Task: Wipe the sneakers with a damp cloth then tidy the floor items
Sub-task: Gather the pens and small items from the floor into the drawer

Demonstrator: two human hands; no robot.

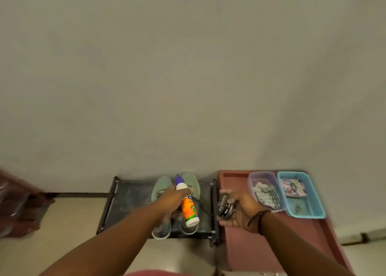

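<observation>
Two pale green sneakers (161,187) sit side by side on a low black rack (129,200) against the wall, toes toward the wall. My left hand (173,198) hovers over them, closed around a white bottle (189,206) with an orange label and a blue pointed cap. My right hand (242,208) is just right of the rack, over a reddish-brown stand, gripping a round black tin (224,206) with white lettering. Cloths lie in two baskets to the right.
On the reddish-brown stand (261,246) stand a lilac basket (264,174) holding a striped cloth and a teal basket (313,211) holding a patterned cloth. A blurred dark red object (18,204) is at the far left. Pale floor lies in front.
</observation>
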